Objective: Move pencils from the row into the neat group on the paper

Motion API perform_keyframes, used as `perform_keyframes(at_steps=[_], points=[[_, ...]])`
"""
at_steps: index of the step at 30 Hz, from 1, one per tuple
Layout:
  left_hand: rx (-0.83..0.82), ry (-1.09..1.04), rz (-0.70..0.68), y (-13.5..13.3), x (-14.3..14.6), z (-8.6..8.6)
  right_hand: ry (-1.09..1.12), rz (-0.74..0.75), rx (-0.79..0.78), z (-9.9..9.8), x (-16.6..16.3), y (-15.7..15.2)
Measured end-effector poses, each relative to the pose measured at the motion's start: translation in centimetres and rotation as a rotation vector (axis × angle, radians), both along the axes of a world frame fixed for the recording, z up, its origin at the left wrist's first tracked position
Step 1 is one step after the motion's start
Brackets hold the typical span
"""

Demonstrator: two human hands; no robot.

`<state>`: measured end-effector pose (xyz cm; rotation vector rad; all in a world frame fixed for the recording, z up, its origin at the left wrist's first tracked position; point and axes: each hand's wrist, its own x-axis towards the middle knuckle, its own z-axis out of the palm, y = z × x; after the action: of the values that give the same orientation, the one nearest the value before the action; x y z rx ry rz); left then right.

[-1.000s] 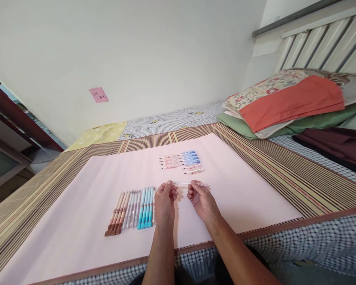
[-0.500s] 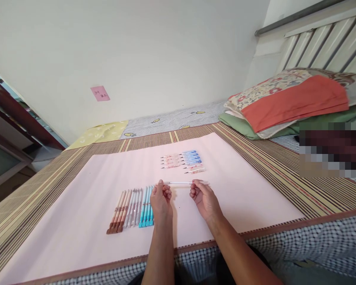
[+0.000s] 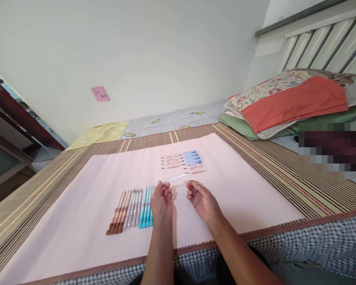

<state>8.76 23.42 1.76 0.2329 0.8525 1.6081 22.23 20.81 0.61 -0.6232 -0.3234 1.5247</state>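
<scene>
My left hand [image 3: 161,200] pinches one end of a thin white pen refill [image 3: 178,177], which slants up and to the right above the pink sheet [image 3: 77,206]. My right hand [image 3: 200,198] is curled round a small clear pen barrel [image 3: 195,183], apart from the refill's free end. Just left of my left hand lies a row of capped pens [image 3: 132,209], brown, clear and blue. Beyond my hands lies a group of small pen parts [image 3: 182,160] in pink and blue.
The pink sheet lies on a striped woven mat [image 3: 284,158] on a bed. Folded pillows and bedding [image 3: 287,103] are stacked at the right. A white wall with a pink note [image 3: 100,94] stands behind. A blurred-out patch [image 3: 332,150] is at right.
The refill was held level between both hands. Now its right end has come free of my right hand's piece and tilted upward, with my left hand still holding it.
</scene>
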Motion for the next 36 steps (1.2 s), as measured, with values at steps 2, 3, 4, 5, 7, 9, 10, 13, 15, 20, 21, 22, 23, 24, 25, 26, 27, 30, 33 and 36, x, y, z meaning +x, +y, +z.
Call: perform_keyframes(at_steps=[2, 3, 4, 5, 7, 9, 10, 13, 15, 20, 21, 22, 23, 24, 25, 26, 27, 30, 33, 36], points=[[-0.002, -0.052, -0.04, 0.0, 0.2, 0.1, -0.008, 0.054, 0.009, 0.2, -0.6, -0.3], [0.005, -0.075, -0.061, -0.1, 0.3, 0.1, -0.02, 0.08, 0.019, 0.3, -0.9, -0.4], [0.016, -0.093, -0.081, -0.1, 0.4, 0.2, -0.037, 0.103, 0.033, 0.3, -1.4, -0.6], [0.029, -0.106, -0.098, -0.2, 0.5, 0.3, -0.058, 0.121, 0.049, 0.3, -1.8, -0.7], [0.055, -0.124, -0.115, -0.2, 0.6, 0.4, -0.103, 0.14, 0.082, 0.3, -2.8, -0.9], [0.068, -0.126, -0.103, -0.2, 0.5, 0.6, -0.138, 0.148, 0.103, 0.1, -3.7, -1.1], [0.067, -0.122, -0.089, -0.2, 0.5, 0.7, -0.151, 0.157, 0.107, -0.1, -4.1, -1.2], [0.048, -0.106, -0.069, -0.1, 0.2, 0.8, -0.201, 0.19, 0.103, -0.5, -4.8, -1.3], [0.045, -0.107, -0.091, -0.1, 0.0, 0.9, -0.262, 0.182, 0.097, -0.7, -5.1, -1.4], [0.117, -0.096, -0.152, -0.3, -0.1, 1.0, -0.666, 0.015, 0.165, -0.7, -5.5, -1.7], [0.128, -0.095, -0.163, -0.4, -0.1, 1.1, -0.757, -0.007, 0.197, -0.7, -5.4, -1.9], [0.135, -0.093, -0.176, -0.4, -0.2, 1.1, -0.844, -0.019, 0.225, -0.6, -5.3, -2.1], [0.143, -0.087, -0.185, -0.4, -0.3, 1.2, -0.929, -0.031, 0.248, -0.4, -5.0, -2.3], [0.154, -0.079, -0.19, -0.4, -0.4, 1.2, -1.017, -0.058, 0.273, -0.2, -4.6, -2.6], [0.166, -0.066, -0.195, -0.4, -0.5, 1.3, -1.101, -0.111, 0.31, 0.2, -4.0, -2.8], [0.177, -0.05, -0.2, -0.3, -0.6, 1.3, -1.179, -0.191, 0.361, 0.8, -3.3, -3.1], [0.185, -0.03, -0.208, -0.2, -0.7, 1.3, -1.245, -0.289, 0.426, 1.5, -2.6, -3.3], [0.189, 0.037, -0.24, 0.1, -0.8, 1.3, -1.413, -0.539, 0.647, 4.3, -0.4, -3.2], [0.204, 0.091, -0.276, 0.1, -0.3, 1.3, -1.661, -0.565, 0.748, 6.9, 1.0, -1.8], [0.206, 0.098, -0.306, 0.0, 0.4, 1.1, -1.89, -0.371, 0.735, 7.6, 1.4, 0.3]])
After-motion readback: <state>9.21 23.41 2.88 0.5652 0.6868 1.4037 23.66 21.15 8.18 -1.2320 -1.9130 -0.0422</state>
